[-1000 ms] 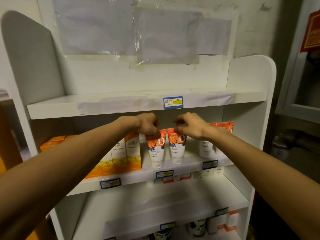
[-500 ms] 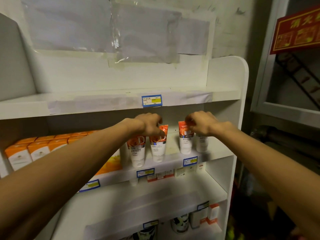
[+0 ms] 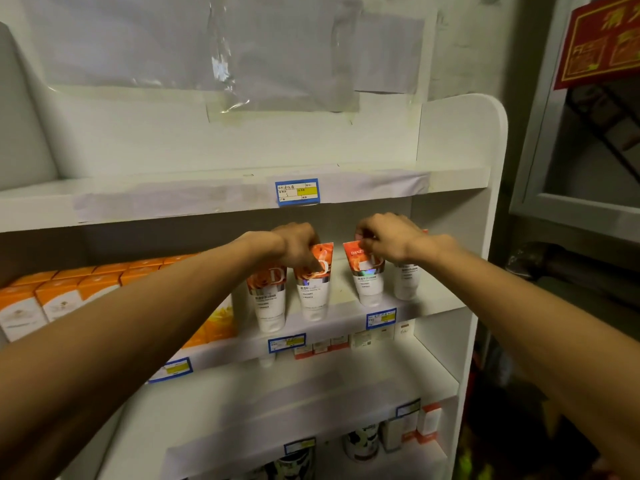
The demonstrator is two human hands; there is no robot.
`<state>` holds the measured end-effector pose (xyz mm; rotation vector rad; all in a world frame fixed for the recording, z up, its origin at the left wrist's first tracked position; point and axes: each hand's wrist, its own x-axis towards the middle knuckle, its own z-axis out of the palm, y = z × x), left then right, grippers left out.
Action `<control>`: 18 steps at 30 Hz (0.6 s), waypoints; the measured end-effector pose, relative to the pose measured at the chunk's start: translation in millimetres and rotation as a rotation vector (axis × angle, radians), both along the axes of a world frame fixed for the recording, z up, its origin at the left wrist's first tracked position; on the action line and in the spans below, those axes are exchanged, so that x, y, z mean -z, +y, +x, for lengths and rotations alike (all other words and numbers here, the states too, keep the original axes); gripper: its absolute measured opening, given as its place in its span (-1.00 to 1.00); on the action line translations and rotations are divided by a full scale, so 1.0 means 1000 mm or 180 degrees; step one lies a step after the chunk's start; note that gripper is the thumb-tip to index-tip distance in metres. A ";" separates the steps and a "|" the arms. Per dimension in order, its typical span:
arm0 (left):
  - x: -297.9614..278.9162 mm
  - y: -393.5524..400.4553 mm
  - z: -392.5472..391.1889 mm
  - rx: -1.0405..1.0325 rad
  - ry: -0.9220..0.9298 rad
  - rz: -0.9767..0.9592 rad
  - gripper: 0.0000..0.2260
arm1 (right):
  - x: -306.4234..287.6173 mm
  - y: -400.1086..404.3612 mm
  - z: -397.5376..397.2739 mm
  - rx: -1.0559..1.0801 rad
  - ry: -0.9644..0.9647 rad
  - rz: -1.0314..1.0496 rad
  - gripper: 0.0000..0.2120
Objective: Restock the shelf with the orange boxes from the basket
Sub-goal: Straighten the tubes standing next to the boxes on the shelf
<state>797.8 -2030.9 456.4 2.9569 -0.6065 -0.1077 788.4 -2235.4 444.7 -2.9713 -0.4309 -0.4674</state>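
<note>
On the middle shelf (image 3: 346,320) of the white shelving unit, both hands reach in among the upright white-and-orange plastic tubes. The left hand (image 3: 298,244) has its grip curled over the crimped tops of the two tubes (image 3: 313,285) left of the bare gap on that shelf; the right hand (image 3: 388,239) pinches the top of the tube (image 3: 367,275) right of the gap, fingers together on it. The small orange-and-white cardboard boxes (image 3: 59,299) already stocked stand in rows at the left end of the same shelf, well left of the left hand and partly behind the left forearm. The basket is not in view. The boxes stand upright, long axis vertical, and the left hand is the nearer to them. The gap between the tube groups looks like space being opened, so the tubes appear to be getting shuffled aside.
</note>
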 end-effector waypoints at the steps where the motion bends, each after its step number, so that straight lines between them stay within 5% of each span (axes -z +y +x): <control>1: -0.001 0.000 0.001 -0.0006 0.0029 -0.0016 -0.63 | 0.000 0.001 0.000 -0.0076 -0.0010 0.0037 -0.85; 18: -0.005 0.001 0.007 -0.0034 0.0136 -0.0004 -0.59 | 0.018 0.009 0.013 -0.0561 -0.0084 0.0682 -0.84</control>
